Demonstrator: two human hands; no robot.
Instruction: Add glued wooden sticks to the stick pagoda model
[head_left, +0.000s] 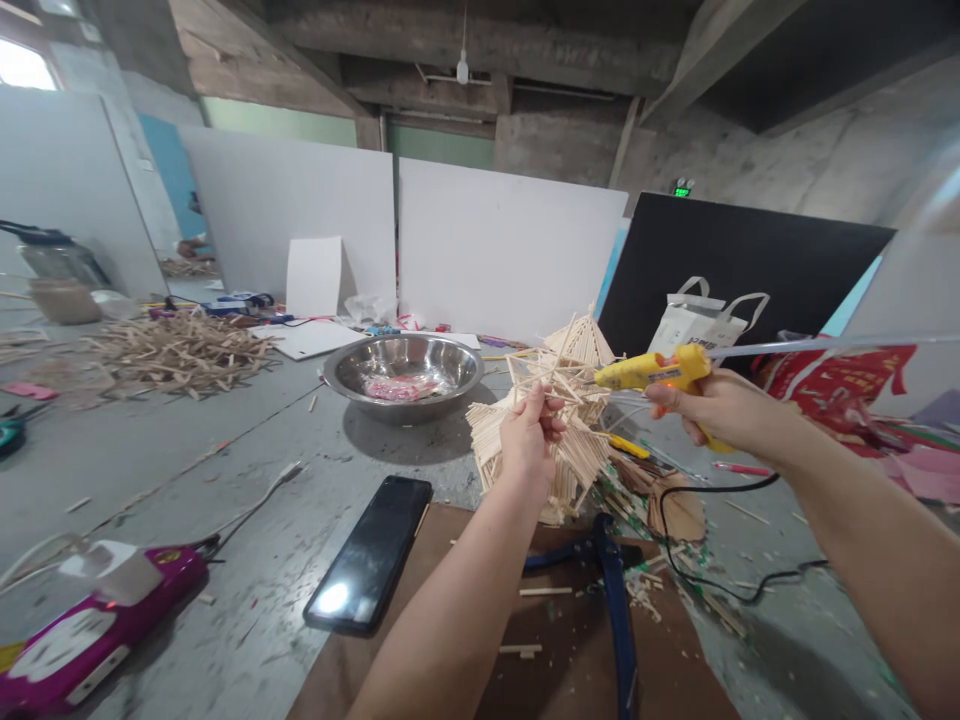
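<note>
Left side of the grey surface (187, 470): lidded bottle (64, 262) and squat jar (64, 302) toward the far end, purple power strip (97, 640) with white plug (120, 572) in the near corner. Heap of loose sticks (187, 358) lay farther back, well apart from the strip. Black phone (367, 560) sat slanted along the left edge of the brown board (555, 680); a wide stretch of grey ran between phone and strip, a white cable (289, 470) partly across it. Steel bowl (405, 408) stood beyond the phone, red-and-white packets (401, 387) inside, narrow gap to the stick model (585, 450). Model was at the board's far edge. Left hand (529, 430) was at its near side, fingers curled in, thumb and forefinger pinching at its upper sticks; exact stick couldn't be told. Blue pliers (616, 610) lay on the board, handles toward its near edge, tight under the left forearm. Right hand (720, 405) was wrapped round the yellow glue gun (652, 372), nozzle pointing left at the model; contact unclear. Yellow cutter (628, 446) and scraps crowded below the gun; black cord (716, 582) looped past the board's right edge. Red bag (832, 385) sat behind the right wrist.
</note>
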